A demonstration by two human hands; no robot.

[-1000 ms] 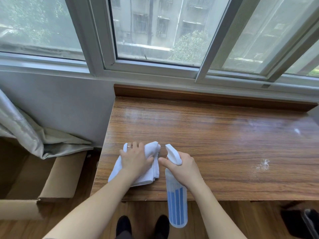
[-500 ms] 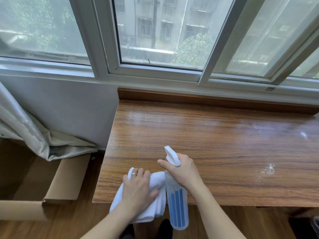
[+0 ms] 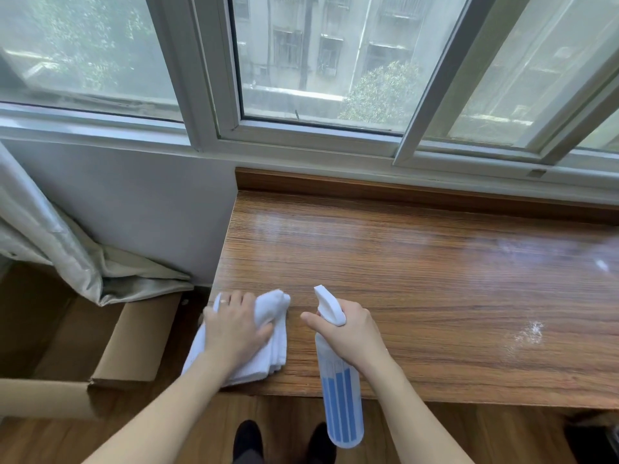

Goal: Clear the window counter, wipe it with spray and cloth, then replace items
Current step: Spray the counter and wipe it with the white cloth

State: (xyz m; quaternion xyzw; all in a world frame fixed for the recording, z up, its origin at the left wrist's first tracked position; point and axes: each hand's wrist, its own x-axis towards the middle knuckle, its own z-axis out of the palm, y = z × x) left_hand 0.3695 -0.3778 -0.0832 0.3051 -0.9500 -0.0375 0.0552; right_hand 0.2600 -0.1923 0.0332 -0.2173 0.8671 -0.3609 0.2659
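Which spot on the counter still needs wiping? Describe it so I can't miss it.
On the wooden counter under the window, look right of the spray bottle in the right hand. There sits a speckled white patch, the only powdery mark on the brown grain.

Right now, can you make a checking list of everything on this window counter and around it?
Surface: wooden counter, glossy, white spray speckles at right.
Job's things: white cloth on the near left corner; spray bottle, blue stripes, off the counter.
Clutter: nothing seen.
Hands: left hand presses the cloth; right hand grips the bottle neck.
Cables: nothing seen.
Surroundings: window, curtain, cardboard box on floor.
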